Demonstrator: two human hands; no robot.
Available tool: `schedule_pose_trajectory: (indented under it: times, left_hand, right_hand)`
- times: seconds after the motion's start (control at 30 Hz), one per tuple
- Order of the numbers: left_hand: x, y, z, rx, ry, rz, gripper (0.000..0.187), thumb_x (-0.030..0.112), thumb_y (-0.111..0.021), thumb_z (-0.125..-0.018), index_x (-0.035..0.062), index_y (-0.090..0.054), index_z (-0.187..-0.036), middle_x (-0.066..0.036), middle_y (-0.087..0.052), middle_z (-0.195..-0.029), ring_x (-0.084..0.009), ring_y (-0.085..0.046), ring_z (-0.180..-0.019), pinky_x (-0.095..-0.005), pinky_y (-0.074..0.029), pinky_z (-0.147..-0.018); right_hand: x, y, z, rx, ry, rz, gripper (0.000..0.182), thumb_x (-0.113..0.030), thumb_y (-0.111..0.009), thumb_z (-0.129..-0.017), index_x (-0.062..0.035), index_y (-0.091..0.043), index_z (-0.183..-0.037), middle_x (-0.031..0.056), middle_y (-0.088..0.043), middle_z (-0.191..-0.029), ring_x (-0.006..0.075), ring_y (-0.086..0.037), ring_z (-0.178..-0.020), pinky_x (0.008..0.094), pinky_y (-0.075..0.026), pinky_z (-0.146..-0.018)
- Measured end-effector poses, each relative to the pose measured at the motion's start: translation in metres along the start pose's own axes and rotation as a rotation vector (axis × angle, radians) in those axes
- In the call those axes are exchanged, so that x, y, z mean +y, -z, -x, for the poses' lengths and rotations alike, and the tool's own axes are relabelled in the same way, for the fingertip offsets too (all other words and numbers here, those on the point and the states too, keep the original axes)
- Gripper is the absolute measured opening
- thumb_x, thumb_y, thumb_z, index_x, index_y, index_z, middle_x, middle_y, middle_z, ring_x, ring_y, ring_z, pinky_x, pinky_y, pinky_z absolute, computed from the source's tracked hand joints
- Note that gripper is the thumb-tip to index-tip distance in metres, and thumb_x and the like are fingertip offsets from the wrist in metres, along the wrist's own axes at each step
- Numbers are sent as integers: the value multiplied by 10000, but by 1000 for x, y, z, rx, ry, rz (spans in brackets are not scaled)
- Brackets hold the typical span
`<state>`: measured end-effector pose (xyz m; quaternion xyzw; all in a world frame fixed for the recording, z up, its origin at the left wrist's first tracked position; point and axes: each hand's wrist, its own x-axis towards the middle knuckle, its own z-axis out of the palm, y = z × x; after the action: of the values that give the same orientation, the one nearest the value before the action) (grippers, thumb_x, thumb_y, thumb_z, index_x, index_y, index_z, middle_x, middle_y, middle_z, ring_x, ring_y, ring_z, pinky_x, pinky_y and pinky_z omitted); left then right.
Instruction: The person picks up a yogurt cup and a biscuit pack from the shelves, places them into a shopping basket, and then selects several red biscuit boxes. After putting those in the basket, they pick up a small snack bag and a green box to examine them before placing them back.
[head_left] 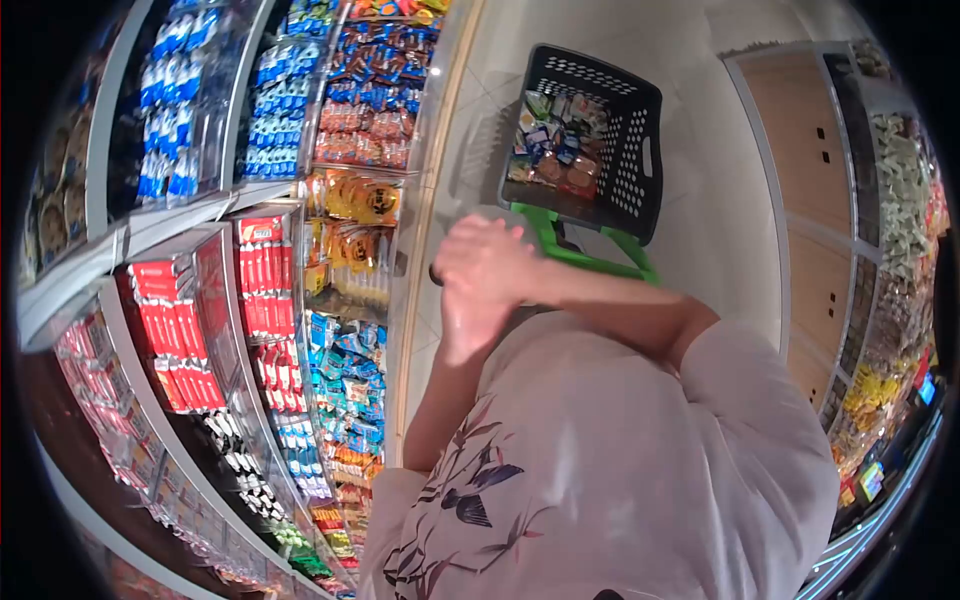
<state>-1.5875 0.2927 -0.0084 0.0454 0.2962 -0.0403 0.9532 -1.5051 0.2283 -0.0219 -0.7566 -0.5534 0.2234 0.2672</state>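
Note:
My left hand point(470, 315) and my right hand point(490, 262) are pressed together, one over the other, in front of my shirt. Their fingers overlap and are blurred, so I cannot make out how far they are bent or whether anything lies between them. A small dark rounded end point(435, 274) shows just left of the hands. Beyond them stands a dark basket point(632, 185) with a green frame point(600, 262), holding many small packaged goods point(560, 145).
Shelves with red packets point(180, 330), blue packets point(345, 385) and orange packets point(350, 200) rise close on the left. Pale floor point(715, 200) runs beside the basket. Wooden cabinets point(800, 140) and more bagged goods point(895, 200) line the right side.

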Motion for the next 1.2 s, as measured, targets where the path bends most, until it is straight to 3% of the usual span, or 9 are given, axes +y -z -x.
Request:
schedule_pose_trajectory:
  times: [0.1,0.17,0.2,0.27,0.4,0.53,0.67,0.9,1.2]
  left_hand:
    - [-24,-39,-8,-66,307,-399,637,451,-355,-979,102,-181,-1482,-156,-289,-1497,-334,-500,-1231,-441,-502,-923]
    - [-28,-56,-20,-156,412,-399,579,406,-335,-994,47,-283,-1446,-198,-430,-1408,-263,-679,-900,-308,-570,-671]
    - [-29,-64,-23,-169,386,-541,567,407,-319,-998,32,-319,-1424,-200,-460,-1382,-253,-683,-850,-299,-565,-634]
    - [-37,-82,-30,-161,275,-857,476,352,-353,-1010,31,-418,-1355,-168,-564,-1269,-210,-676,-803,-270,-542,-629]
    - [-83,-37,-63,-216,-51,-1348,330,191,-573,-945,49,-515,-1237,-96,-634,-1068,-167,-651,-862,-274,-519,-708]
    - [-119,-18,-76,-319,-199,-1579,247,167,-606,-914,61,-584,-1135,-96,-645,-989,-169,-639,-839,-275,-508,-709]
    - [-141,-12,-87,-246,-448,-1710,203,166,-629,-879,63,-611,-1053,-92,-651,-926,-225,-653,-808,-325,-502,-674]
    - [-154,-4,-98,-47,-695,-1872,194,230,-640,-861,74,-619,-975,-81,-635,-856,-275,-626,-794,-379,-502,-664]
    - [-172,-3,-121,360,-762,-2175,167,156,-702,-775,80,-640,-909,-59,-640,-805,-253,-613,-749,-357,-490,-651]
  right_hand:
    - [92,16,60,368,-280,-11,128,-179,-539,-813,-56,-562,-838,122,-596,-747,334,-606,-761,461,-471,-694]
    - [140,38,114,507,-610,-123,179,-193,-512,-845,-33,-570,-902,176,-599,-810,377,-602,-793,463,-482,-684]
    - [163,42,144,577,-712,-85,246,-238,-459,-905,-34,-585,-961,183,-609,-833,355,-616,-816,421,-487,-702]
    - [191,53,205,835,-1018,-481,310,-264,-442,-974,-22,-629,-1022,123,-656,-850,209,-630,-765,324,-486,-711]
    - [175,51,295,1054,-1212,-466,284,-262,-496,-961,-23,-634,-1030,82,-665,-835,149,-633,-786,278,-485,-717]
    - [142,-12,309,745,-1346,-329,237,-226,-522,-941,-37,-629,-1035,105,-672,-871,188,-649,-792,318,-495,-725]
    - [111,-7,263,491,-1145,-193,207,-197,-579,-898,-42,-618,-1029,135,-673,-895,258,-657,-817,353,-502,-733]
    - [203,22,261,407,-972,-316,194,-183,-584,-892,-42,-613,-1022,141,-677,-899,281,-657,-818,368,-505,-730]
    - [365,-25,289,-103,-747,-315,198,-235,-579,-869,-67,-615,-969,134,-665,-835,295,-654,-796,389,-509,-703]
